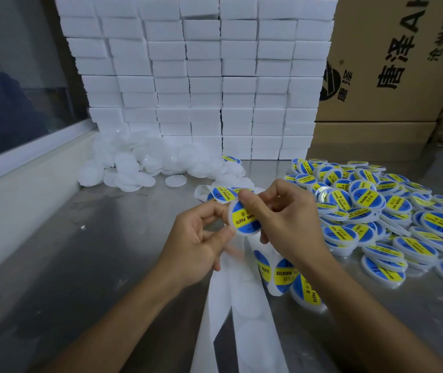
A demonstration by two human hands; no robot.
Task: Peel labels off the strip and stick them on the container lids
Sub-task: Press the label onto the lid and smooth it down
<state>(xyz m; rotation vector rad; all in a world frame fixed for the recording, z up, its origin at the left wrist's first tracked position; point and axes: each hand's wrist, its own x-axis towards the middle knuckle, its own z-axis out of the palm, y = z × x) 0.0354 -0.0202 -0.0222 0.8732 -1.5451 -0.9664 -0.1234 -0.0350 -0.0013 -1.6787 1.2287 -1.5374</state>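
My left hand (201, 235) pinches a round white lid (244, 220) by its left edge, above the table's middle. A blue and yellow "SOLDERING PASTE" label covers the lid's face. My right hand (285, 216) grips the lid's right side, with the thumb pressed on the label's top. The white backing strip (252, 319) hangs down from under my hands toward me, with several blue and yellow labels (285, 273) on it below my right wrist. Another stretch of the strip with a label (221, 193) lies just behind the lid.
A heap of bare white lids (134, 165) lies at the back left of the steel table (80, 265). A big pile of labelled lids (376, 211) spreads on the right. Stacked white boxes (201, 76) form a wall behind, and cardboard cartons (389, 63) stand at the back right.
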